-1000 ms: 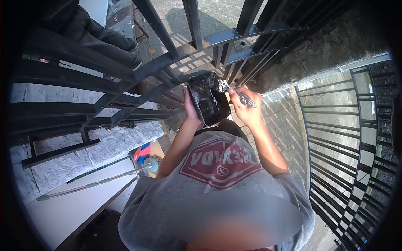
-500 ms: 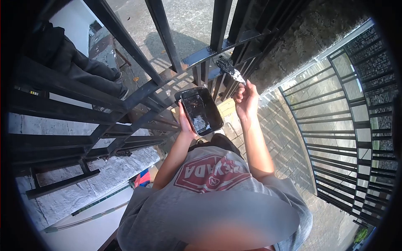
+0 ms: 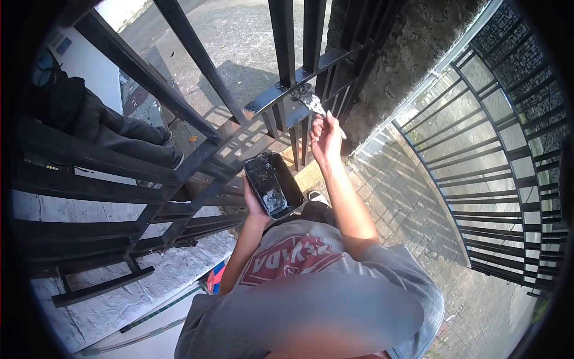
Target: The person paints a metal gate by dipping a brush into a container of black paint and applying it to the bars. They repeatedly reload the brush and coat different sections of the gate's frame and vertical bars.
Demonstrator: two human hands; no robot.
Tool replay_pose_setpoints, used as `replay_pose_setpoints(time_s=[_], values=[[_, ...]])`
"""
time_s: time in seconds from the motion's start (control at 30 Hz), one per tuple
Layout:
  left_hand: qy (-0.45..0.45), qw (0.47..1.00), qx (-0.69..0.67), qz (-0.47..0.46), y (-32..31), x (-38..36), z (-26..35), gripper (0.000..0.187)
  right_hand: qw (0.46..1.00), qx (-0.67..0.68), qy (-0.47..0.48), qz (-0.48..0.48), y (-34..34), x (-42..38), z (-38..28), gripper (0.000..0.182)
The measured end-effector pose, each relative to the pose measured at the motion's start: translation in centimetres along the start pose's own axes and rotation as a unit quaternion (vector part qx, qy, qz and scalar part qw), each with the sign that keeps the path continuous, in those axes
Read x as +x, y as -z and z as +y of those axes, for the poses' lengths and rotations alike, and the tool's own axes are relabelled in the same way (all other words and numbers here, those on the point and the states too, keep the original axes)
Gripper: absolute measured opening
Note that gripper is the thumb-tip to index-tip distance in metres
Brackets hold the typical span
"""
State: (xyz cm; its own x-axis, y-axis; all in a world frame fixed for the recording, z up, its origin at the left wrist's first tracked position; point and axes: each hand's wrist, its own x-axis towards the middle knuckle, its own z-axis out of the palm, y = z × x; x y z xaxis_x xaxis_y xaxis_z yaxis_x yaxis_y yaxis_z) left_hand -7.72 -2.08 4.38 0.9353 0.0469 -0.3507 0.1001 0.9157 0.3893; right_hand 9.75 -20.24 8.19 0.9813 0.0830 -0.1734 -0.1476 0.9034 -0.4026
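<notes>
My left hand (image 3: 255, 202) is closed around the side of a black paint tray (image 3: 296, 200), held tilted in front of my waist. Wet dark paint and a pale patch show inside it. A paintbrush (image 3: 313, 103) is gripped by its handle in my right hand (image 3: 326, 137). Its bristles are caked black, with white smears near the handle. The brush tip is right at the horizontal rail of the black metal fence (image 3: 269, 96), which has a glossy, wet-looking stretch beside it.
Fence bars run along my left. Another person's dark-trousered leg (image 3: 116, 125) is beyond them. A rough wall (image 3: 388, 78) rises ahead on the right, and a second barred gate (image 3: 472, 149) stands at right over brick paving (image 3: 388, 179). A whitish ledge (image 3: 119, 299) lies lower left.
The brush in my right hand has moved left along the fence rail. My left hand and the tray sit slightly lower and further left, and the whole view has shifted a little.
</notes>
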Motion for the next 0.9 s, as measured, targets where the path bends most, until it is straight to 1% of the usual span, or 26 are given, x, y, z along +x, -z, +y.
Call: replay_pose_setpoints(time_s=[0.03,0.07,0.17,0.23,0.27,0.3,0.37,0.43,0.47,0.57,0.63,0.7,0.77,0.8,0.83,0.9], values=[[0.006,1.000,0.001,0.006,0.3,0.0,0.2,0.069,0.999,0.041,0.018,0.013,-0.2,0.9,-0.5,0.033],[0.003,1.000,0.005,0.003,0.5,-0.1,0.2,0.069,0.998,0.042,0.052,0.007,-0.2,1.6,-1.2,0.033],[-0.007,1.000,0.017,-0.002,0.6,-0.3,0.3,0.069,0.998,0.029,0.059,-0.012,-0.3,1.7,-1.8,0.032],[-0.015,1.000,0.021,0.003,0.4,-0.6,0.3,0.069,0.999,0.031,0.003,-0.038,-0.1,0.3,-0.5,0.031],[-0.014,1.000,0.021,-0.002,0.4,-0.7,0.3,0.069,1.000,-0.011,-0.011,-0.021,-0.1,-0.3,0.4,0.031],[-0.010,1.000,0.018,-0.003,0.1,-0.7,0.2,0.069,0.996,-0.072,-0.024,-0.039,-0.5,-1.1,0.7,0.032],[-0.004,1.000,0.014,-0.001,-0.3,-1.0,0.2,0.069,0.997,-0.068,-0.003,-0.028,-0.5,-0.9,0.8,0.038],[-0.003,1.000,0.016,-0.014,0.7,-0.8,0.2,0.070,0.999,-0.026,0.022,-0.018,-0.7,0.4,-0.4,0.038],[-0.003,1.000,0.018,-0.022,1.2,-0.7,0.2,0.070,1.000,-0.008,0.024,0.013,-1.2,0.9,-0.9,0.036],[-0.001,1.000,0.024,-0.019,1.1,-1.0,0.0,0.071,0.999,0.018,0.029,0.013,-1.3,1.7,-0.6,0.034],[-0.002,0.999,0.026,-0.019,0.6,-1.4,-0.1,0.071,0.999,0.024,0.008,-0.025,-1.1,0.4,0.4,0.035],[-0.005,1.000,0.024,-0.018,-0.1,-1.5,-0.1,0.071,0.999,-0.036,-0.016,-0.033,-0.6,-0.9,1.6,0.038],[-0.006,1.000,0.018,-0.010,-0.4,-1.8,-0.2,0.069,0.995,-0.083,-0.010,-0.060,0.2,-0.8,1.6,0.039],[-0.006,1.000,0.017,-0.018,-0.1,-1.7,-0.3,0.069,0.999,-0.037,-0.012,-0.021,0.3,-0.2,1.3,0.036],[-0.005,1.000,0.019,-0.016,0.1,-1.6,-0.3,0.069,0.999,-0.013,0.015,-0.027,-0.1,0.3,0.5,0.034],[-0.005,1.000,0.024,-0.008,0.5,-1.8,-0.2,0.069,0.998,0.038,0.039,0.005,-0.8,1.6,-1.0,0.033]])
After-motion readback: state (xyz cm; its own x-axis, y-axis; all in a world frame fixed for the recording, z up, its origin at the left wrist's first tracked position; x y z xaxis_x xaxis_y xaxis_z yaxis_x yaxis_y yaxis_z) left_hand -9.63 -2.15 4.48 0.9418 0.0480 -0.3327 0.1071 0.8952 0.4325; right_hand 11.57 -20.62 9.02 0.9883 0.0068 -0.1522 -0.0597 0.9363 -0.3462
